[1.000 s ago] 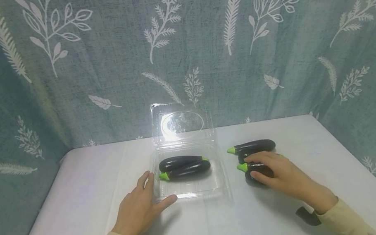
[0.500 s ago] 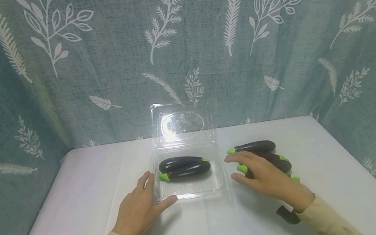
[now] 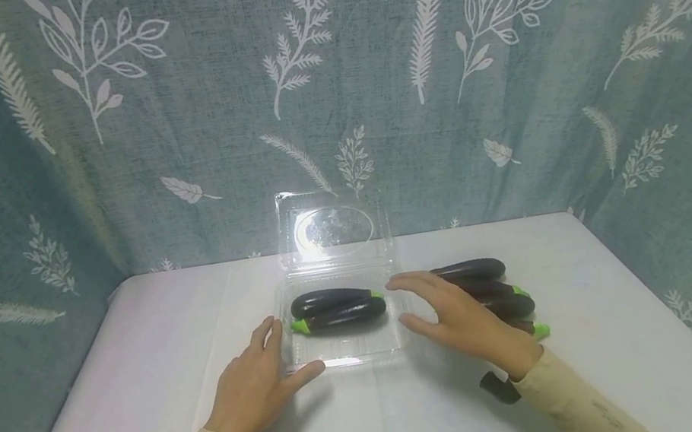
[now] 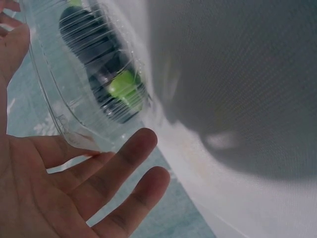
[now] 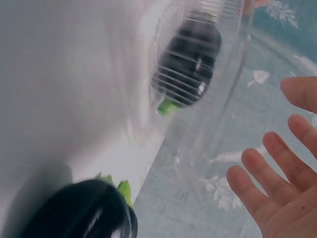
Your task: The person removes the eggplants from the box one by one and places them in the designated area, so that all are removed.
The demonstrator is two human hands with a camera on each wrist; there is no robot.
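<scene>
A clear plastic clamshell container [image 3: 355,346] stands with its lid [image 3: 335,232] raised at the back. Two dark eggplants lie side by side in its base, a rear eggplant [image 3: 328,300] with its green cap to the right and a front eggplant [image 3: 344,314] with its cap to the left. My left hand [image 3: 250,387] rests at the left side and front corner of the container, fingers spread. My right hand [image 3: 457,316] holds nothing; its fingertips reach the container's right rim, and its straight fingers [image 5: 277,158] show in the right wrist view.
Several more eggplants [image 3: 477,270] lie grouped on the white table [image 3: 588,328] to the right, partly hidden behind my right hand. A patterned green curtain [image 3: 203,117] hangs behind the table and along both sides.
My right hand has come off the eggplants at the right and moved left to the container's right rim. The left hand and the two boxed eggplants have stayed put.
</scene>
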